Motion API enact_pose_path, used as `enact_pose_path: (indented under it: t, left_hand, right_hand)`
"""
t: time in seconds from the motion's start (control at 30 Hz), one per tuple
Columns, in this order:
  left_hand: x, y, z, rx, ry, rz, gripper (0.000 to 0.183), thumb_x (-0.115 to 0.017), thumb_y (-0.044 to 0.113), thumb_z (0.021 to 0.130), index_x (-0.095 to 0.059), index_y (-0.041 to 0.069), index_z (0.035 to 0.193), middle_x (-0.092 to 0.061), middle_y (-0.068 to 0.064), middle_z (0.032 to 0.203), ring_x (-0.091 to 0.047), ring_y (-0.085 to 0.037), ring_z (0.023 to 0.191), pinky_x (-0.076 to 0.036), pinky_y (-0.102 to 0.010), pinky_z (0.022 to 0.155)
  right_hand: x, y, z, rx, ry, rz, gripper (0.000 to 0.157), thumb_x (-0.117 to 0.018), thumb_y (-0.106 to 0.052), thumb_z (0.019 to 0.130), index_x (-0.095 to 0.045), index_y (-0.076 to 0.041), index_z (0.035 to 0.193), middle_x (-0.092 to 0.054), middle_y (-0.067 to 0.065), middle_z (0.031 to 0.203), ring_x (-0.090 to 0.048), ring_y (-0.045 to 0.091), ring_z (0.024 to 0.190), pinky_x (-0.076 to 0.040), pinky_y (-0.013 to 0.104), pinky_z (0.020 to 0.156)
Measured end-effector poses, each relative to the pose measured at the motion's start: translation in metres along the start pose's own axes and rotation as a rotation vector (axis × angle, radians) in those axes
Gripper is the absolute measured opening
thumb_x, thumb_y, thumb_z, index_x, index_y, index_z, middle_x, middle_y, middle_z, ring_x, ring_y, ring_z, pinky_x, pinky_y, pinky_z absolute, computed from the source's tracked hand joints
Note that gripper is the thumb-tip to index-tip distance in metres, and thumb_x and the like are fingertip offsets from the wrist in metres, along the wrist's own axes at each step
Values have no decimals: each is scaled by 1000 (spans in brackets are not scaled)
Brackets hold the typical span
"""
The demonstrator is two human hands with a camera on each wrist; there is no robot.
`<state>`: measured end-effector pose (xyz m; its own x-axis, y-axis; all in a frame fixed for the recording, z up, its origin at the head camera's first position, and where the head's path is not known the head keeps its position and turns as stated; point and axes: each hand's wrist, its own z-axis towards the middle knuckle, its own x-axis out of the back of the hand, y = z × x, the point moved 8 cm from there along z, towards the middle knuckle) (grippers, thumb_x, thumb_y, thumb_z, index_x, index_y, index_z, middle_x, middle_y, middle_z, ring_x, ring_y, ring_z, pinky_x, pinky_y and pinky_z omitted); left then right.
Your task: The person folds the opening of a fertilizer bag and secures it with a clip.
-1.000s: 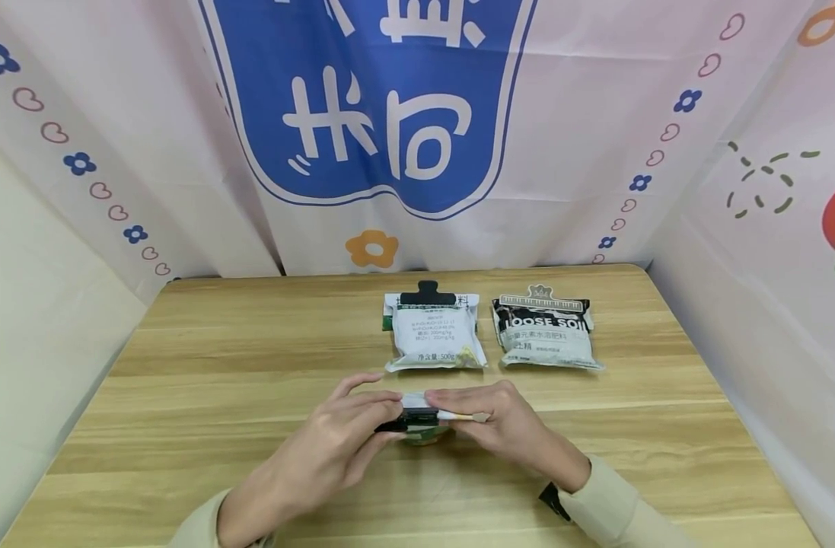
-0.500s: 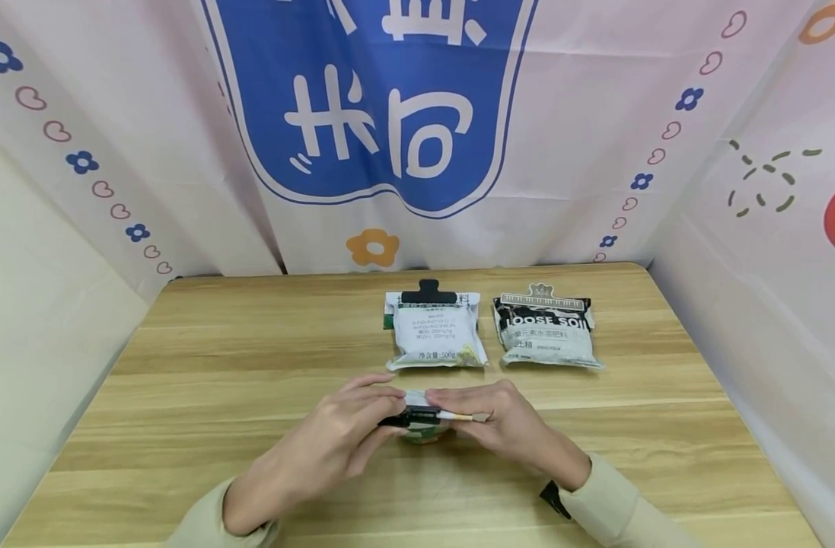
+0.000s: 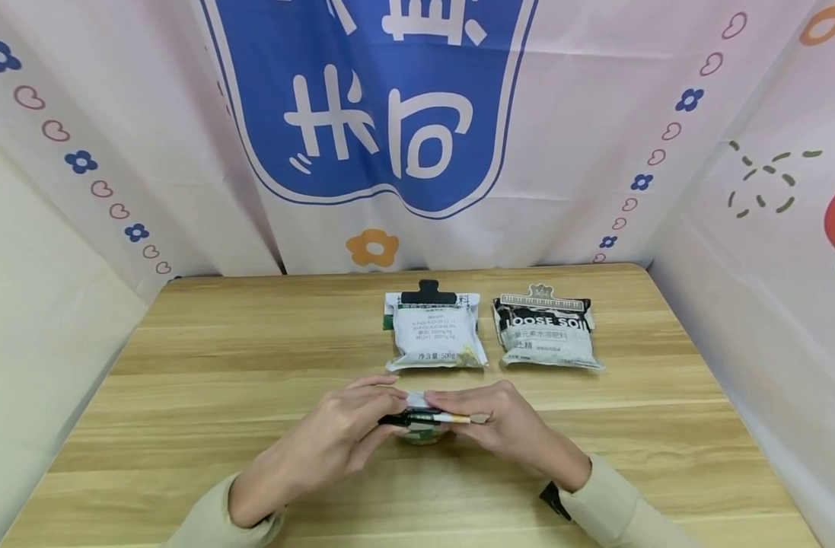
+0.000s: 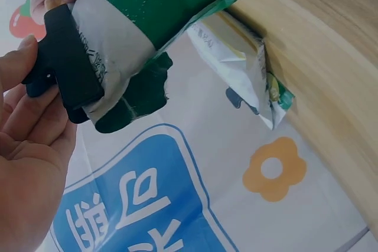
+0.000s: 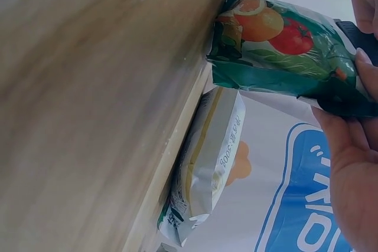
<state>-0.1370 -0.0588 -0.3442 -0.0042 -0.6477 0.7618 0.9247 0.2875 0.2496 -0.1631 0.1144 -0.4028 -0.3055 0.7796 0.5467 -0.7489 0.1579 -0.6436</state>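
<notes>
In the head view my left hand (image 3: 342, 426) pinches the handles of a black clip (image 3: 393, 419). The clip (image 4: 65, 66) sits across the folded top of a green and white packaged bag (image 4: 159, 10), close up in the left wrist view. My right hand (image 3: 506, 418) holds the other end of that folded top between thumb and fingers. In the right wrist view the bag (image 5: 277, 45) shows printed fruit and vegetables on its front. It stands upright on the table below both hands, its body mostly hidden from the head camera.
Behind the hands lie a white bag (image 3: 436, 335) with a black clip (image 3: 428, 293) and a LOOSE SOIL bag (image 3: 547, 335) with a metal clip (image 3: 542, 297). A small black object (image 3: 554, 501) shows beside the right sleeve. Printed cloth (image 3: 561, 137) hangs behind the wooden table (image 3: 218, 365).
My left hand has shifted slightly right and away from me, and the clip has tilted, showing less of its broad face. The right hand stays in place, still holding the bag's top.
</notes>
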Motion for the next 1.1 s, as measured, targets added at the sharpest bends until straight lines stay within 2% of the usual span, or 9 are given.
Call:
enact_pose_path:
  t: [0.17,0.37,0.53,0.7,0.93,1.1]
  left_hand:
    - [-1,-7,-4,28,1,-30,20,-82,5,87,-74,4,106,-80,-8,106,-77,-27,108,-60,-38,103]
    - [-5,-15,-7,82,-10,-56,28,-86,3,82,-76,2,108,-81,-10,110,-76,-28,112,-59,-31,102]
    - [-6,-20,-8,114,-33,-81,28,-84,7,86,-76,2,112,-81,-10,112,-76,-28,113,-60,-32,100]
    - [-6,-24,-9,110,-38,-102,24,-79,13,93,-76,3,115,-81,-8,114,-76,-28,114,-60,-35,101]
    - [-6,-24,-10,83,-15,-98,26,-79,15,94,-75,3,116,-80,-11,115,-76,-30,113,-60,-36,101]
    - [-6,-22,-9,93,-21,-89,24,-79,15,94,-74,4,115,-80,-10,116,-76,-29,113,-61,-39,99]
  right_hand:
    - [0,0,1,-7,-6,2,42,-83,3,85,-74,-1,125,-73,17,128,-77,29,112,-60,26,96]
    - [0,1,2,-11,-5,23,39,-83,4,84,-76,0,122,-74,18,126,-77,29,111,-60,27,95]
    - [0,1,3,-2,-13,35,38,-83,4,84,-76,0,122,-74,18,125,-77,29,111,-60,27,95]
    - [1,0,4,17,-17,33,39,-84,5,83,-76,0,121,-75,18,124,-77,29,111,-59,26,95]
    - [1,-1,5,28,-11,34,37,-84,4,82,-77,1,119,-76,18,122,-78,29,110,-60,26,95]
    - [0,0,3,35,-11,50,36,-85,1,83,-77,1,117,-76,19,121,-78,29,109,-60,27,94]
